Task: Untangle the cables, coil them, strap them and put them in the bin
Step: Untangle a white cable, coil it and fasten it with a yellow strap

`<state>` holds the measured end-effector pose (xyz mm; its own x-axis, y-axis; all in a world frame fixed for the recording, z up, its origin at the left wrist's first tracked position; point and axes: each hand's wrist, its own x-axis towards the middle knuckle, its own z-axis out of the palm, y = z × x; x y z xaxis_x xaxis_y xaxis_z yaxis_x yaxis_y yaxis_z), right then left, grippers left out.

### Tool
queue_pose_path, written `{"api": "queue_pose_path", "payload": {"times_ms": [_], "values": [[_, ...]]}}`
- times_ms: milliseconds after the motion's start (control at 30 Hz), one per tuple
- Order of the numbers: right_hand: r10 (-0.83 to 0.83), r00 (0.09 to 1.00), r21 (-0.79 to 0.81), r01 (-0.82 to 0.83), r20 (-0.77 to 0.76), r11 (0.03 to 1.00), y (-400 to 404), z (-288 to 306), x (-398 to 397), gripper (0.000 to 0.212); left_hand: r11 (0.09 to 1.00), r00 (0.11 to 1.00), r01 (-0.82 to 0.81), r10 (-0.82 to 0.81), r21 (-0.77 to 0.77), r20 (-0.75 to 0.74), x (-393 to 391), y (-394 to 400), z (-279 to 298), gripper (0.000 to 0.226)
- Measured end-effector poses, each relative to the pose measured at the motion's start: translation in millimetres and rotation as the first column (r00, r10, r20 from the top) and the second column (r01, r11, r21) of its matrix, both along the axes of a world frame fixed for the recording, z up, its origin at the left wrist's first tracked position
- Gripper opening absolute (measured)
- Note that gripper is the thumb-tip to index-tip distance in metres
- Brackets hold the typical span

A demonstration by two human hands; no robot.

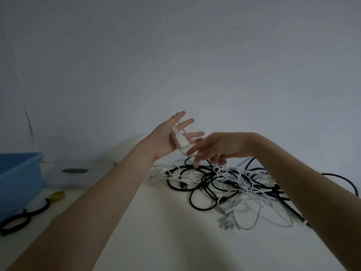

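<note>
Two hands: we see both raised above the tangle.
Left hand: palm up, fingers spread, a white charger plug resting across them.
Right hand: fingers loosely extended, tips touching the plug.
Cables: black and white, knotted on the white table, right of centre.
Bin: blue, at the table's far left edge.
Straps: black loops beside the bin, a yellow strap near them.

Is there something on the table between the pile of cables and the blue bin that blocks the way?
Nothing tall. Only flat black straps and a yellow strap lie beside the blue bin; the left forearm crosses above that path.
</note>
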<state>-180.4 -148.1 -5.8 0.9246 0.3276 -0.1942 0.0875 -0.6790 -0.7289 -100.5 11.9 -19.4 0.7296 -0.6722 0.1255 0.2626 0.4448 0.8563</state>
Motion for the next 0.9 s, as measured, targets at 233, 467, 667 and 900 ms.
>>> {"api": "queue_pose_path", "payload": {"times_ms": [233,467,667,900], "values": [[-0.077,0.953,-0.306,0.170,0.294,0.937,-0.4,-5.0,7.9,0.017,0.888,0.979,0.026,-0.115,0.459,0.167,-6.2,-4.5,-13.0,0.060],[-0.255,0.827,0.005,0.292,0.500,0.956,-26.1,28.3,-3.9,0.043,0.629,0.847,0.244,-0.509,0.738,0.154,-12.2,6.2,-31.0,0.045],[-0.632,0.622,0.518,0.389,0.462,0.762,-48.8,10.3,7.6,0.037,0.705,0.810,0.359,-0.561,0.611,0.171,-13.6,6.4,-27.0,0.066],[-0.422,0.731,-0.022,0.512,0.535,0.859,-3.8,-38.4,20.6,0.036,0.842,0.781,0.466,-0.535,0.271,0.321,-34.0,-20.3,2.0,0.059]]}}
